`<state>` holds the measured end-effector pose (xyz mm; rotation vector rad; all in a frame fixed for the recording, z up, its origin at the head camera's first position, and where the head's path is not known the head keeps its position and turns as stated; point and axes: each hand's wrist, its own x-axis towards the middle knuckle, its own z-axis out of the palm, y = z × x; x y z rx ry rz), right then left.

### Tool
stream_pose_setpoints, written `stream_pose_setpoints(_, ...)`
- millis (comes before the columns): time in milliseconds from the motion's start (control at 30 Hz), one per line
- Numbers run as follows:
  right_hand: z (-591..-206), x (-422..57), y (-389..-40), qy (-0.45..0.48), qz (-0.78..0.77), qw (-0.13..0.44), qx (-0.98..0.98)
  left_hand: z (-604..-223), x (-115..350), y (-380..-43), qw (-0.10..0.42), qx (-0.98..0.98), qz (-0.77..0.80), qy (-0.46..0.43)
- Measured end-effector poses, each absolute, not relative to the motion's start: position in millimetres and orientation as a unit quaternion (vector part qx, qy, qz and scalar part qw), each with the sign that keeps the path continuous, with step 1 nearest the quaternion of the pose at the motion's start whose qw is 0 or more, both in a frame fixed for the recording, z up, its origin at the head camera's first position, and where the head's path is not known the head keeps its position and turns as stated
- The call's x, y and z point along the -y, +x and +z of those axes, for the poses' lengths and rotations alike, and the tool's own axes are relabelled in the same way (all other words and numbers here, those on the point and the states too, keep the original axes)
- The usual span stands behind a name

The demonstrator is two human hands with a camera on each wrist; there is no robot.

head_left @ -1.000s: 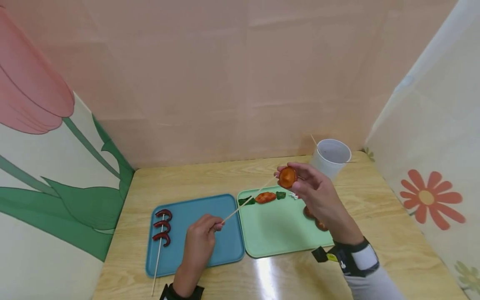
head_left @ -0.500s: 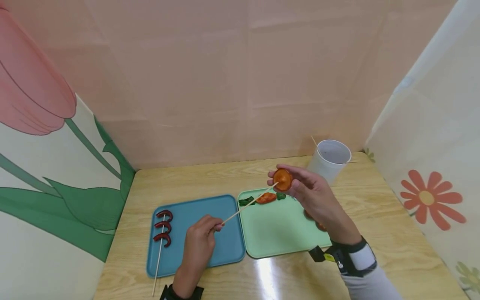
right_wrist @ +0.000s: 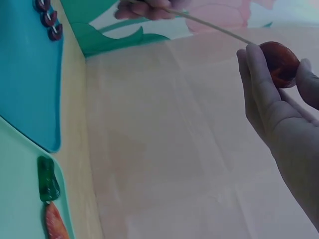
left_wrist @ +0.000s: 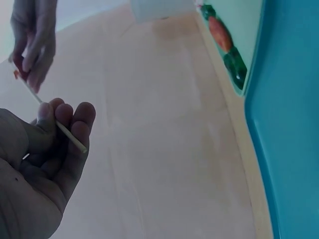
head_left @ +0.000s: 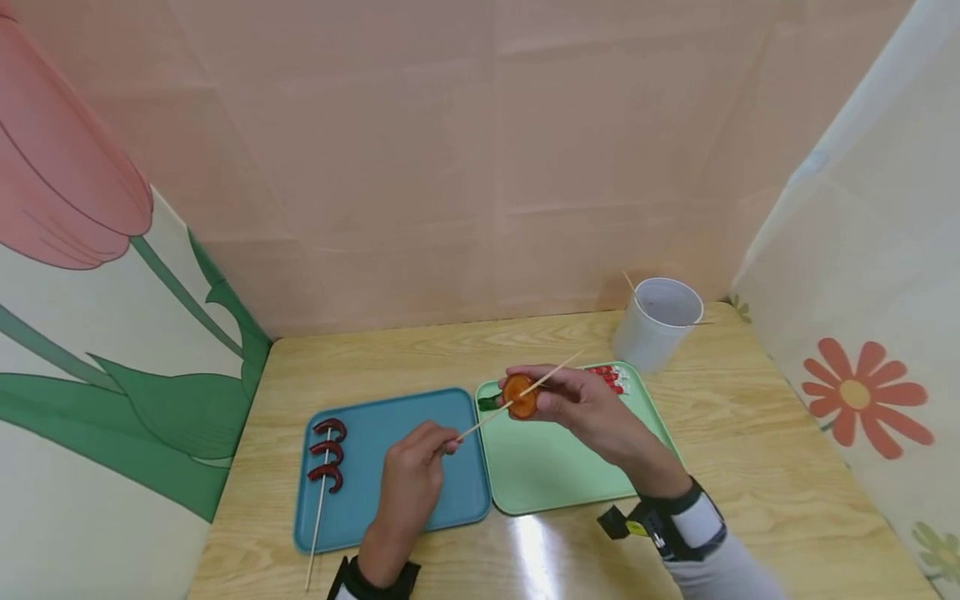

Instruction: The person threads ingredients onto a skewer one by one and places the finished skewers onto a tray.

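Observation:
My left hand (head_left: 414,475) pinches a thin wooden skewer (head_left: 485,421) near its blunt end, which sticks out past the fingers in the left wrist view (left_wrist: 79,145). Round and glossy orange-brown, a piece like a mushroom cap (head_left: 517,398) sits on the skewer, whose tip shows beyond it. Thumb and fingers of my right hand (head_left: 592,412) hold this cap by its edges; the right wrist view shows the cap (right_wrist: 280,63) from the side. Both hands are raised above the trays. The right hand hides part of the food behind it.
On the blue tray (head_left: 397,408) at left lies another skewer with three curled dark-red pieces (head_left: 325,452). The green tray (head_left: 555,467) bears a green pepper piece (head_left: 489,403) and red-white pieces (head_left: 609,377). A white cup (head_left: 651,329) with skewers stands behind it.
The right hand has moved left and down with the cap, bringing it onto the skewer; the tip now shows past it. The left hand has shifted slightly right. Red-white pieces have come into view.

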<state>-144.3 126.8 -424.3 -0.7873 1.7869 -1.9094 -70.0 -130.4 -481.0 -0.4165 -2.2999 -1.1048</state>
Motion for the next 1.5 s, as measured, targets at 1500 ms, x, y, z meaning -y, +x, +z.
stream_pose_setpoints(1500,-560.1,-233.5,-163.6,-0.16,-0.123,-0.01,-0.979,-486.3,142.3,-65.1,0.276,0.863,-0.412,-0.096)
